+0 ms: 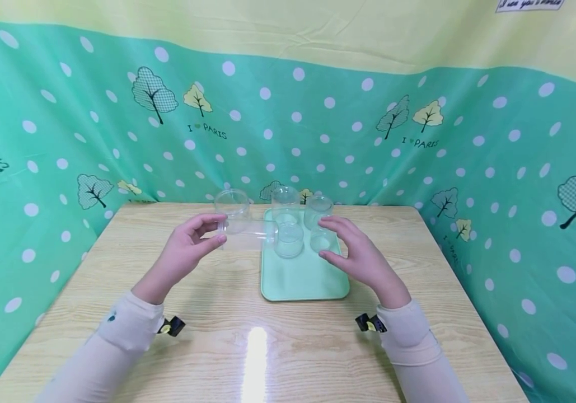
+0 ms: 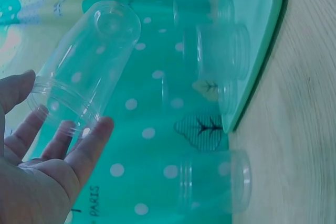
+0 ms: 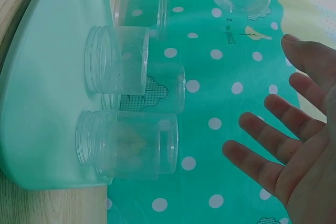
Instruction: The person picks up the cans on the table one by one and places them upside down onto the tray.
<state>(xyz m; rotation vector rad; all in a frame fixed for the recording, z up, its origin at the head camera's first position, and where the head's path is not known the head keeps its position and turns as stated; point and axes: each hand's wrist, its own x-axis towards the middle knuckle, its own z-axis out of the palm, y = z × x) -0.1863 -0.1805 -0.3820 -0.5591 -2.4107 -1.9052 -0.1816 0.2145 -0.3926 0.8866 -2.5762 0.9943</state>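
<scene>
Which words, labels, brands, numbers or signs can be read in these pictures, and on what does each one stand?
"I PARIS", a small mark between: printed repeatedly on the green dotted cloth; some repeats are cut off or blurred.
Boxed lettering on the yellow upper cloth: too blurred to read surely.
Held jar, standing jars, tray: no text visible.

Read "I PARIS", small mark between words, twice on the green curtain at the back; "PARIS" again on its left side. White label up top was cut off, I only made out "you".
</scene>
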